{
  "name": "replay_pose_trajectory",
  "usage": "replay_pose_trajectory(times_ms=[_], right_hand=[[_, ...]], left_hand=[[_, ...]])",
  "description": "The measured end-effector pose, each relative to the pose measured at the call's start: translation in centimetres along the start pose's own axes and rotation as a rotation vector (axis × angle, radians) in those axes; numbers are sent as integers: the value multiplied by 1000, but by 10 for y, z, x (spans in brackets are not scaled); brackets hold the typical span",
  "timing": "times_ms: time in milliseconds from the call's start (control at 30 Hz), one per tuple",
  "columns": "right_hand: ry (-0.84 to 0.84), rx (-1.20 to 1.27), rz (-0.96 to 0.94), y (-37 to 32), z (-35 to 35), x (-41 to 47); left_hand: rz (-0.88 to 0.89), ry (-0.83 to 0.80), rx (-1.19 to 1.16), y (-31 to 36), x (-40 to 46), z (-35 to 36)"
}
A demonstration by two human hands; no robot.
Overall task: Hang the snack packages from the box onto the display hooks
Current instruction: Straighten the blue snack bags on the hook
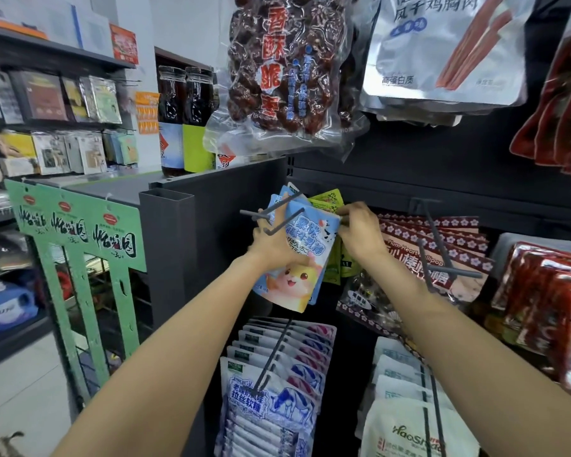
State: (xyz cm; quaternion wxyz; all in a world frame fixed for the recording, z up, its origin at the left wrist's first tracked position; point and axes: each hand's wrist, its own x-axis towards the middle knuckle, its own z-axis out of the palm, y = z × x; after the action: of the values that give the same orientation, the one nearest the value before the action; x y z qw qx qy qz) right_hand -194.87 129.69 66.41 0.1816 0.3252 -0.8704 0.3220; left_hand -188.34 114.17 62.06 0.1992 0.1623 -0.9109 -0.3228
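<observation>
A light-blue snack package (305,258) with a cartoon hamster hangs at the dark double-prong display hook (271,219), in front of several matching blue packs. My left hand (271,245) grips the package's left side from behind, just under the hook's prongs. My right hand (360,232) pinches its upper right corner. Yellow-green packs (328,201) hang right behind it. The box is not in view.
Blue-and-white candy bags (271,400) hang on a hook below. White pouches (409,423) sit lower right, plum lollipop packs (442,252) and red packs (548,291) to the right. A bag of red dates (287,67) hangs overhead. A green cardboard stand (80,232) rises at left.
</observation>
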Motion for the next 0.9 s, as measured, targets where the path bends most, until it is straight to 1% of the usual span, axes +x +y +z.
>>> replay_pose_trajectory(times_ms=[33,67,133,167,233,300,367,467,567,633,700,767,900], right_hand=[[-3,-2,4,1,0,2],[-9,-4,9,2,0,2],[-3,-8,1,2,1,1],[21,-1,-9,2,2,0],[93,34,7,4,5,-2],[123,-1,75,5,7,-2],[70,-101,125,7,7,-2],[-16,-182,87,11,11,1],[-20,-189,84,10,16,1],[-26,-223,93,8,19,-1],[-58,-258,106,5,19,-2],[-110,-245,154,2,17,-2],[-213,-170,233,-4,9,0]], left_hand=[[-3,7,-33,-2,1,-1],[-4,28,-113,-4,1,-2],[-27,78,-395,-8,1,-4],[-42,88,-524,-10,4,-6],[-66,78,-652,-16,9,-7],[-87,30,-673,-26,20,-5],[-66,-26,-700,-28,25,-6],[-20,-69,-730,-17,18,-8],[-14,-82,-727,-18,19,-9],[-54,-89,-692,-22,25,-10],[-116,-88,-638,-45,51,-1],[-132,-92,-601,-53,60,1],[-66,-125,-620,-19,18,-11]])
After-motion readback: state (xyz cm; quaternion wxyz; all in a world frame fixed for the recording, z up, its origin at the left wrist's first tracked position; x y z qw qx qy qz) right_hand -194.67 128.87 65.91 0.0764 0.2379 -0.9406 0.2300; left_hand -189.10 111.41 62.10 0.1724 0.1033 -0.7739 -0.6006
